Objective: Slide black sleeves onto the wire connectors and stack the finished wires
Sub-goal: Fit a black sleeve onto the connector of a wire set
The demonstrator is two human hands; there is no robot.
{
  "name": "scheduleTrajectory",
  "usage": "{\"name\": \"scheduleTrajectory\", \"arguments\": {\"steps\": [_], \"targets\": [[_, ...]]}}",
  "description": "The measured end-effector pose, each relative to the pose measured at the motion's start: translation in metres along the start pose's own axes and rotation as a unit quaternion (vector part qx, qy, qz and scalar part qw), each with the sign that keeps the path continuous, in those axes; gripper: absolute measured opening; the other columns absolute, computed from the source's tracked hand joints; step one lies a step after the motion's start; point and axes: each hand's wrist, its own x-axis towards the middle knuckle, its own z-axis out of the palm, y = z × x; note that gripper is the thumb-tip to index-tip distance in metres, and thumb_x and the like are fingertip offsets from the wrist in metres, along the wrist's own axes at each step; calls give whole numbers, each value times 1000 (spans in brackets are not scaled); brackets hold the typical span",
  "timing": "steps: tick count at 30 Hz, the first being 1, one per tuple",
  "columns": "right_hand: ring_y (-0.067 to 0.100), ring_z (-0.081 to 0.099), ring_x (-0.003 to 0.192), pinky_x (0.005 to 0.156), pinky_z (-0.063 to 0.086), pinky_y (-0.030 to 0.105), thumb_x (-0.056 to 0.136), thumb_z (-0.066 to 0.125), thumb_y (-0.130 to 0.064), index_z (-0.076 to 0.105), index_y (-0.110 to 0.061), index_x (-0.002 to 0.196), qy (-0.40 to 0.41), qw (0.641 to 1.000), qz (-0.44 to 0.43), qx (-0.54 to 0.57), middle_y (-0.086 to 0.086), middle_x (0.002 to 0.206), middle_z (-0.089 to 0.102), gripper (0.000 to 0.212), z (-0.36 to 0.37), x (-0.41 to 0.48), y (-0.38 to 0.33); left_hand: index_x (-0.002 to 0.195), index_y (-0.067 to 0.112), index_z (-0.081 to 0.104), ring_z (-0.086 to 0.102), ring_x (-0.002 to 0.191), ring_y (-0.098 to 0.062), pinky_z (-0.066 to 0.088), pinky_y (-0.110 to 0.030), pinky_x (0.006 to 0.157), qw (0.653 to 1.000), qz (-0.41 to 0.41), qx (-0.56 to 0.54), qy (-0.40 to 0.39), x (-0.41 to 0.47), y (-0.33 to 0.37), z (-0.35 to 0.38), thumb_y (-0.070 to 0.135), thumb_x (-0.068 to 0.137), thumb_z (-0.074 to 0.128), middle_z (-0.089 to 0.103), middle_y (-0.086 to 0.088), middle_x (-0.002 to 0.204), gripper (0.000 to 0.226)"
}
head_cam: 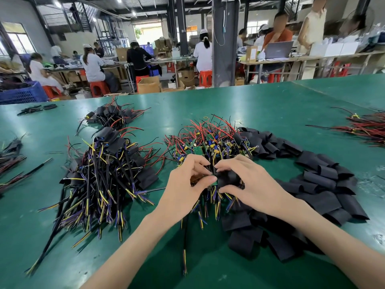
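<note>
My left hand [185, 184] pinches the green edge of a small circuit board [214, 183] between thumb and fingers. My right hand [248, 180] grips a black sleeve [228, 178] that sits over the board's other end. Both hands meet above the near edge of a heap of unsleeved boards with red, black and yellow wires [208, 140]. A stack of sleeved wires [104, 170] lies to the left. Loose black sleeves [320, 184] curve around the right side.
The green table [270, 105] carries a second sleeved pile [112, 117] at the back left, and red and black wire bundles [368, 128] at the far right. More wires lie at the left edge [10, 155]. People work at benches beyond the table.
</note>
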Motion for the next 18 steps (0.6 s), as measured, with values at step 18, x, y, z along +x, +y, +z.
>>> {"name": "scheduleTrajectory", "arguments": {"steps": [18], "targets": [[0, 44, 97, 79, 49, 39, 73, 78, -22, 59, -20, 109, 14, 1000, -9, 17, -19, 99, 56, 41, 0, -1, 0, 105, 38, 50, 60, 78, -12, 43, -13, 74, 999, 0, 10, -37, 0, -5, 1, 16, 81, 73, 63, 8, 93, 39]]}}
